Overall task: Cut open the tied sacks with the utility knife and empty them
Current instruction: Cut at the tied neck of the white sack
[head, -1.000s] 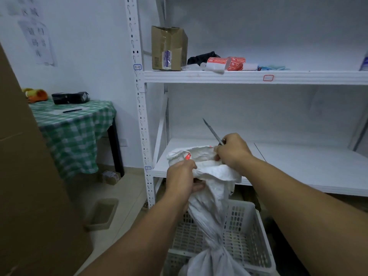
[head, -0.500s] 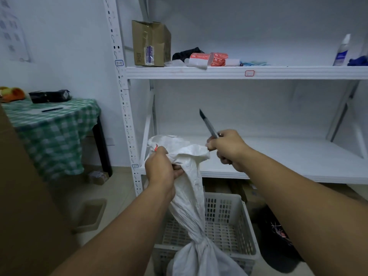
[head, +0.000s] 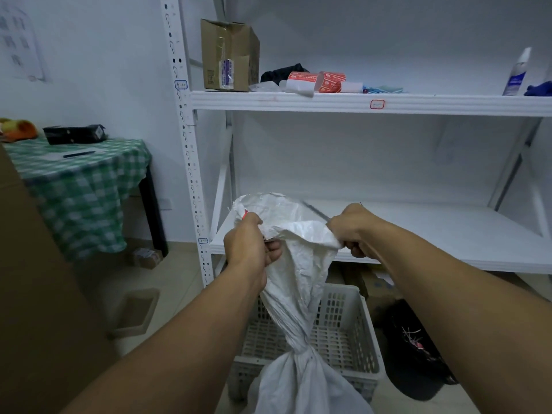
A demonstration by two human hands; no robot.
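One sack [head: 294, 282], knot [head: 299, 345] tied: left hand [head: 249, 248] grips top; right hand [head: 355, 231] clasps knife [head: 316, 210] and hem. We want cloth taut, cutting away from us.

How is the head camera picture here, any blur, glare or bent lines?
Head view: dim, cool, even light with no glare; the wide lens bows the shelf upright and swells the forearms at the bottom edge; the utility knife blade by the right hand is a faint blurred streak, while the sack weave reads fairly sharp.
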